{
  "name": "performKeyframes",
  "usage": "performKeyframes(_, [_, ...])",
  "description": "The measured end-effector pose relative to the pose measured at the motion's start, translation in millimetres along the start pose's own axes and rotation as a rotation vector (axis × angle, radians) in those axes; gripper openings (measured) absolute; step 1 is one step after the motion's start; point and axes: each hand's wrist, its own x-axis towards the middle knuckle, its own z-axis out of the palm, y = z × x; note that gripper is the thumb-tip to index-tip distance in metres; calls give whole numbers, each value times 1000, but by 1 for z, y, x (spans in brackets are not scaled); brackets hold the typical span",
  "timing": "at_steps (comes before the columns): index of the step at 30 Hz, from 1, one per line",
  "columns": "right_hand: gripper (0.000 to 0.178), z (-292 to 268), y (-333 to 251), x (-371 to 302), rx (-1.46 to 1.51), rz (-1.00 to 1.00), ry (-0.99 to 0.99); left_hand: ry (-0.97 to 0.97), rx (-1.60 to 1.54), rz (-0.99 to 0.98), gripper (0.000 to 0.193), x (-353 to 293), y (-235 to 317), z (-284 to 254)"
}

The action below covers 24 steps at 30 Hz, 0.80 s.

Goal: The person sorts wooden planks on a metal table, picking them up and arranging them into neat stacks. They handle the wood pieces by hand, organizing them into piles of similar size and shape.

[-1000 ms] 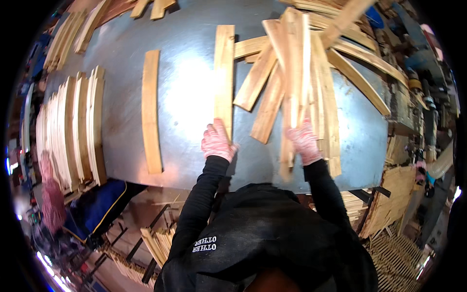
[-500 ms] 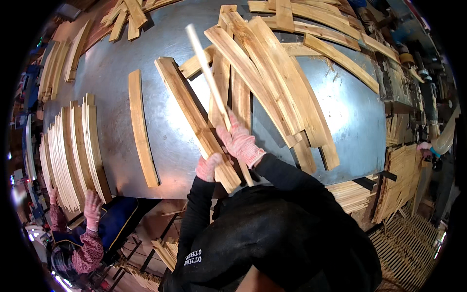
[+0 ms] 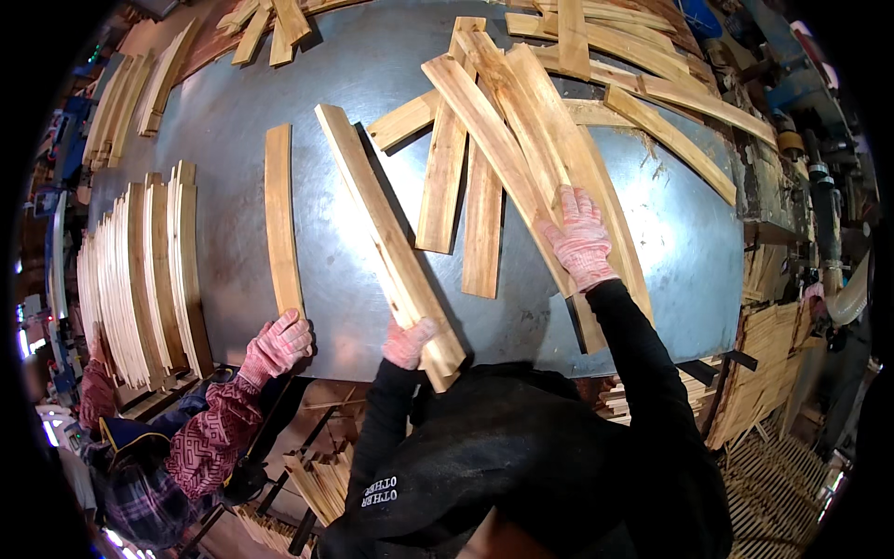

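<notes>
Gloved in pinkish white, my left hand (image 3: 408, 343) wraps round the near end of a few long wooden boards (image 3: 391, 247) laid together at a slant on the metal table. My right hand (image 3: 579, 240), in a matching glove, rests on a fanned pile of boards (image 3: 507, 140), fingers stretched over the wood and thumb apart. Beneath that palm the wood is hidden. Two loose boards, a left one (image 3: 441, 186) and a right one (image 3: 481, 228), stick out from under the pile towards me.
At the left, a co-worker's gloved hand (image 3: 279, 347) touches the near end of a single board (image 3: 282, 214). Beside it stands a row of boards on edge (image 3: 140, 279). More boards (image 3: 633, 56) lie across the far right of the metal table (image 3: 233, 102).
My right hand has left the upright-turned board and moved right onto the fanned pile. That board now lies with those in my left hand. The co-worker's hand has reached the single board.
</notes>
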Motion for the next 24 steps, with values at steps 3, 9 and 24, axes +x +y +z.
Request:
performKeyframes(3, [60, 1, 24, 12, 450, 195, -161, 90, 181, -4, 58, 0, 5, -31])
performKeyframes(9, [55, -9, -19, -14, 1146, 235, -217, 666, 1322, -130, 69, -19, 55, 22])
performKeyframes(24, [97, 14, -96, 26, 65, 35, -249, 513, 841, -64, 56, -25, 32, -10])
